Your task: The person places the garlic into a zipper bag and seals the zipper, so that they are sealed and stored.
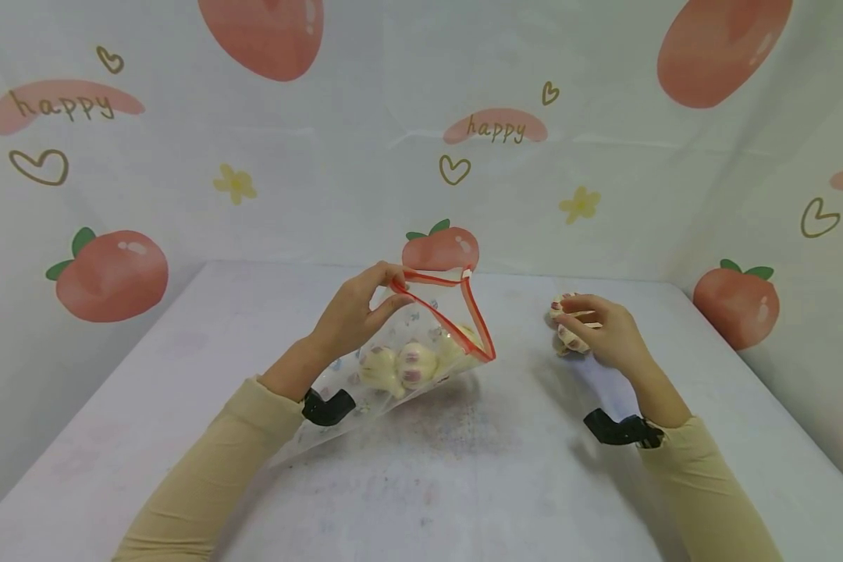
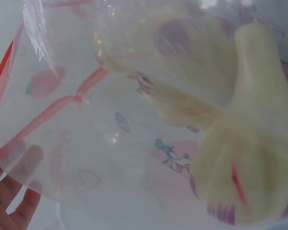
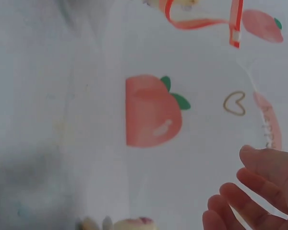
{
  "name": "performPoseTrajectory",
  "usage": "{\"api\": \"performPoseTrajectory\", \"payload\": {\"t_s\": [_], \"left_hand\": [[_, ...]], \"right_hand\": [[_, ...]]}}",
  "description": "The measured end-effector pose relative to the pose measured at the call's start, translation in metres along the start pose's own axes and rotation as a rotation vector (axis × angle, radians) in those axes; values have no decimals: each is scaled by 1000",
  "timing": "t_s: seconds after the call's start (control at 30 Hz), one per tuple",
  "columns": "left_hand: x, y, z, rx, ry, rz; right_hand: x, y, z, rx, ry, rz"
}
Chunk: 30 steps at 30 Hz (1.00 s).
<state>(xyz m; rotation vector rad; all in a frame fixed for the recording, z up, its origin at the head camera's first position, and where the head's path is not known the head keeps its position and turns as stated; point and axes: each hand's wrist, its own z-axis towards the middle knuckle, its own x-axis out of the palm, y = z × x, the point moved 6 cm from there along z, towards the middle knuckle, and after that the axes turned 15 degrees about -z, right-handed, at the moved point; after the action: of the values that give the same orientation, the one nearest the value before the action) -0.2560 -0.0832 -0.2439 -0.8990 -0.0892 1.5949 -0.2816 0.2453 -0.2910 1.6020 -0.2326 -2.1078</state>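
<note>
The person's left hand (image 1: pixel 361 310) pinches the upper edge of a clear, printed plastic bag with a red-trimmed mouth (image 1: pixel 481 318) between thumb and fingers, and the mouth gapes toward the right. The right hand (image 1: pixel 613 332) has its fingers loosely bent and parted, with nothing between them in the right wrist view; it hovers by a small group of pale, purple-marked garlic bulbs (image 1: pixel 572 340), partly hidden behind the fingers in the head view, where contact cannot be told. Inside the bag, more cream garlic bulbs with purple patches (image 1: pixel 416 365) lie close together, one with a thick pale stem in the left wrist view. Black curved wrist mounts (image 1: pixel 329 407) sit at both wrists, below beige long sleeves (image 1: pixel 211 476). The bag and the loose bulbs are well apart across a white tabletop (image 1: pixel 449 492), with a white backdrop (image 1: pixel 351 211) printed with red fruit, hearts and yellow flowers behind.
</note>
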Motion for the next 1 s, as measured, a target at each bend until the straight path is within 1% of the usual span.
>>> {"api": "performPoseTrajectory", "payload": {"t_s": [0.1,0.27,0.47,0.57,0.67,0.87,1.0], "left_hand": [[0,1,0,-3,0,-3],[0,1,0,-13,5,-7],[0,1,-1,-7,7,-3],[1,1,-1,3,9,-2],[1,2,-1,7,10,-1],[1,1,-1,1,9,-12],[2,1,-1,-5,9,-11]], "right_hand": [[-3,-11,1,31,-25,-37],[-5,-28,1,108,-47,-55],[-6,-36,0,179,-55,-56],[-5,-39,0,206,-46,-58],[-2,-42,1,218,-20,-69],[7,-47,4,220,30,-120],[13,-47,6,228,51,-124]]}}
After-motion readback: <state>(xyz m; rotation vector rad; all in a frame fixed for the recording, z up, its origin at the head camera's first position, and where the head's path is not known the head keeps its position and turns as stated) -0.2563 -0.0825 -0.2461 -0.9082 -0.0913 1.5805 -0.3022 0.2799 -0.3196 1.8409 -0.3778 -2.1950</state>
